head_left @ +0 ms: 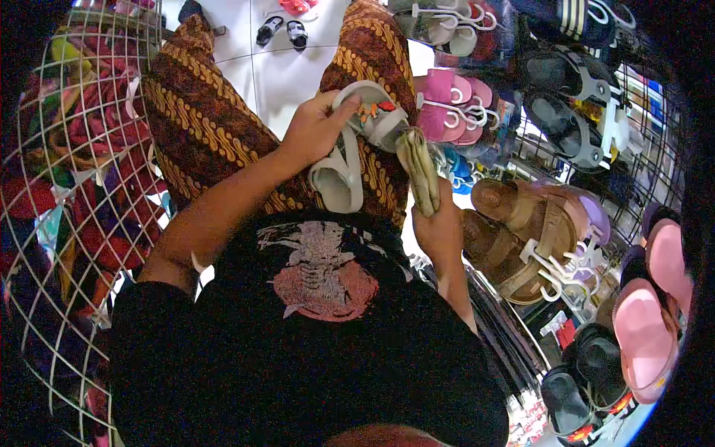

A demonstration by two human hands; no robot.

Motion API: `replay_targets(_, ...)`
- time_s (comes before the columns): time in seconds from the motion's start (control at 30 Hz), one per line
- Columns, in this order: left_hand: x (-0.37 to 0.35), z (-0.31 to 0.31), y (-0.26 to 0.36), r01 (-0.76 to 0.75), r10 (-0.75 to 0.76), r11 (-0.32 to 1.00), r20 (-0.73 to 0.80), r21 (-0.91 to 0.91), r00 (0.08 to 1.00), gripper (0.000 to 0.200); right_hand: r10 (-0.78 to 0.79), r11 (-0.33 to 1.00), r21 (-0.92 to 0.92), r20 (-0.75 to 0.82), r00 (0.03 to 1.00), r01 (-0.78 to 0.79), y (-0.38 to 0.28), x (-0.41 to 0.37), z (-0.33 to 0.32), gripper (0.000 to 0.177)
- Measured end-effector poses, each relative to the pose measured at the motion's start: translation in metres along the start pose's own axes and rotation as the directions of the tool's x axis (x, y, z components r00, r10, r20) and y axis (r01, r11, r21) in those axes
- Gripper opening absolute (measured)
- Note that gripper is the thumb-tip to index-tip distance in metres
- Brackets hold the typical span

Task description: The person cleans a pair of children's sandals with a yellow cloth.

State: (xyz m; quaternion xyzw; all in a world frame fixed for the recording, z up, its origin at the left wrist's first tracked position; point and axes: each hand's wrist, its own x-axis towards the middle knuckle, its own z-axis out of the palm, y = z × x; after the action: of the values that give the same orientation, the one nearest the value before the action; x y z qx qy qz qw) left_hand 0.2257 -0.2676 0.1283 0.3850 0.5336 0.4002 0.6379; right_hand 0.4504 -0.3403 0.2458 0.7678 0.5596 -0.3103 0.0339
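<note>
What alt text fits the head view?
Looking down, the left hand grips a grey strapped sandal over batik trousers, while the right hand holds a folded olive item. Racks of hanging sandals stand to the right.

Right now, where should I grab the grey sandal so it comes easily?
Take the grey sandal by its lower end, coming from below: that end hangs free, while the left hand pinches the top by the colourful charms.

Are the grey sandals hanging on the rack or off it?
Off it: the left hand grips the grey sandals, over the patterned trousers.
</note>
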Motion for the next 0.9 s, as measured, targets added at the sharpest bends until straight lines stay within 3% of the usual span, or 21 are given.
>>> replay_targets(0.17,0.002,0.002,-0.003,-0.084,0.084,0.996,0.009,-0.014,0.996,0.033,0.134,0.979,-0.171,0.107,0.985,-0.114,-0.036,0.002,-0.007,0.051)
replay_targets(0.3,0.000,-0.002,0.001,-0.055,0.054,0.998,0.034,0.033,0.998,0.034,0.040,0.979,-0.206,0.181,0.983,-0.002,-0.024,-0.007,-0.021,0.048)
replay_targets(0.33,-0.001,-0.003,0.003,-0.062,0.060,0.997,0.035,0.045,0.998,0.034,-0.020,0.985,-0.170,0.136,0.991,0.043,-0.010,-0.003,-0.021,0.046)
replay_targets(0.43,0.000,-0.003,0.004,-0.064,0.062,0.997,0.052,0.040,0.997,0.033,-0.004,0.981,-0.193,-0.012,1.000,0.002,-0.021,0.004,-0.014,0.043)
replay_targets(0.5,0.004,-0.001,-0.005,-0.033,0.034,0.999,0.059,-0.027,0.998,0.032,0.051,0.979,-0.199,0.056,0.997,-0.039,-0.025,0.007,-0.004,0.044)
replay_targets(0.6,0.006,-0.004,-0.007,-0.119,0.119,0.993,0.068,-0.007,0.991,0.031,-0.007,0.989,-0.144,0.206,0.979,0.037,-0.026,-0.003,-0.011,0.052)
replay_targets(0.63,0.004,-0.006,-0.001,-0.042,0.046,0.998,0.079,-0.051,0.996,0.031,-0.112,0.993,0.002,0.306,0.946,0.117,-0.004,-0.001,-0.009,0.054)
replay_targets(0.7,0.007,-0.008,0.014,0.101,-0.086,0.986,0.117,-0.133,0.989,0.030,-0.192,0.976,0.005,0.483,0.854,0.216,0.018,-0.001,-0.015,0.056)
replay_targets(0.73,0.016,-0.010,0.000,0.071,-0.038,0.968,0.140,-0.239,0.989,0.029,-0.316,0.948,0.197,0.492,0.811,0.250,0.021,-0.003,-0.019,0.054)
replay_targets(0.83,0.028,-0.027,0.002,0.116,-0.108,0.993,0.244,-0.021,0.964,0.036,-0.284,0.920,0.327,0.181,0.942,0.215,0.014,-0.015,-0.018,0.049)
replay_targets(0.87,0.030,-0.032,0.010,0.025,-0.033,0.999,0.323,0.030,0.946,0.038,-0.128,0.924,0.381,0.245,0.961,0.026,0.011,-0.013,-0.021,0.047)
replay_targets(0.9,0.032,-0.033,0.010,0.012,-0.050,0.995,0.386,0.100,0.921,0.040,0.031,0.892,0.421,0.303,0.952,-0.163,0.007,-0.011,-0.024,0.045)
